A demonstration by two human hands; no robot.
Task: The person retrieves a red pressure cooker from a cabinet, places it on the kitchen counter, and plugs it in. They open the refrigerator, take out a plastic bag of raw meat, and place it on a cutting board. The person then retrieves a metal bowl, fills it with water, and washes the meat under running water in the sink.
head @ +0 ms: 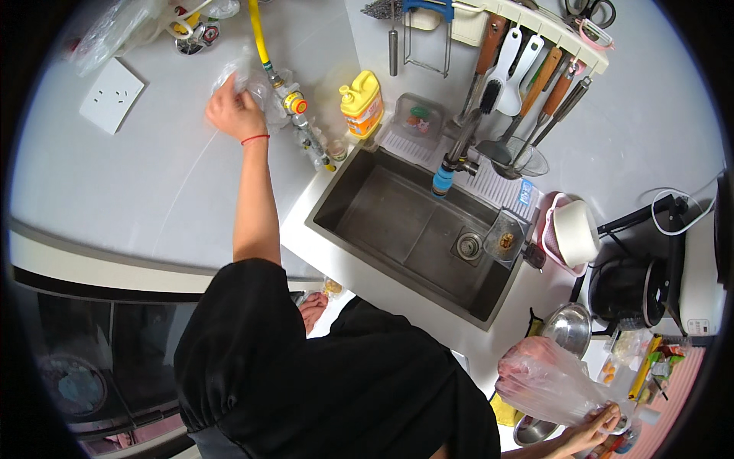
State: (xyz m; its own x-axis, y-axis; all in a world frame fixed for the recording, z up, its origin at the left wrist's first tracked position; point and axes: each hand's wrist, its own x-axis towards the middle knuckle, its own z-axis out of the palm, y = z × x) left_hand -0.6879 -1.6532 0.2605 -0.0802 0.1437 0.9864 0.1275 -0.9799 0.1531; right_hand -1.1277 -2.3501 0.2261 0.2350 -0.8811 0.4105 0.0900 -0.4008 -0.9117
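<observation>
My left hand [236,112], with a red string at the wrist, is raised to the grey wall. Its curled fingers grip a crumpled clear plastic bag [232,67], slightly blurred, next to a gas valve [295,103] on a yellow-hosed pipe. At the lower right, my right hand [602,421] pinches the gathered top of a translucent plastic bag [550,378]. Something pink, which looks like raw meat, fills the bag's far end. This bag is in front of a steel bowl [567,330]. Between my hands lies a dark sink [390,212].
A faucet [459,149] with a blue tip reaches over the sink. A yellow detergent jug [363,106] stands at its back left corner. Utensils hang from a wall rack [550,31]. A clear strainer box [504,238] holds scraps at the sink's right; a black pot [625,290] stands beyond.
</observation>
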